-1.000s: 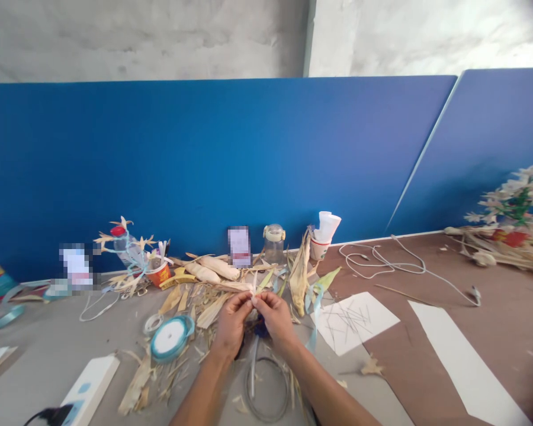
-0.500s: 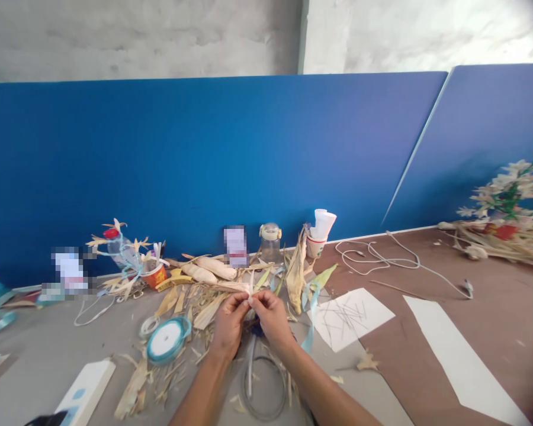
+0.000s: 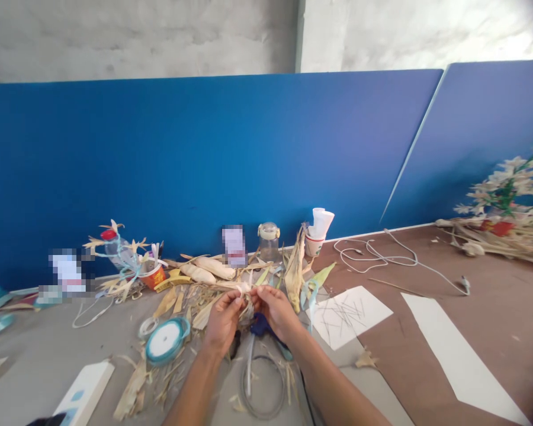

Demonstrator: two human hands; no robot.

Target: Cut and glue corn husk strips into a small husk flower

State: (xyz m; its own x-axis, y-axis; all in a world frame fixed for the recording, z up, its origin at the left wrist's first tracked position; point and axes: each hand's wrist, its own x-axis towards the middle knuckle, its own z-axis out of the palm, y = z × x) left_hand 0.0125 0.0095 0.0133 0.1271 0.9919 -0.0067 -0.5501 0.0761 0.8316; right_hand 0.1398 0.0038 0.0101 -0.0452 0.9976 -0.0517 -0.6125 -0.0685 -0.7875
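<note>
Above the middle of the desk, both my hands are close together with fingers pinched. Between their fingertips is a pale piece of dried corn husk [image 3: 243,287]. My left hand [image 3: 222,319] grips it from the left, thumb against the forefinger. On the other side, my right hand [image 3: 276,309] pinches it; the exact hold is partly hidden by the fingers. Just below them lies a dark blue glue gun [image 3: 260,323] with a clear glue stick [image 3: 249,370] out of its back. A coil of grey wire [image 3: 283,387] lies nearer to me.
Husk scraps [image 3: 204,316] spread behind my hands. A teal ribbon roll [image 3: 165,341] lies left, near a white power strip [image 3: 84,390]. Wire pieces rest on white paper [image 3: 373,313] to the right. A clear jar [image 3: 269,244] and a paper cup [image 3: 314,245] stand by the blue partition [image 3: 204,154].
My hands have moved slightly apart and the fingers have shifted on the husk, which now lies lower instead of standing up. More of the glue gun shows beneath.
</note>
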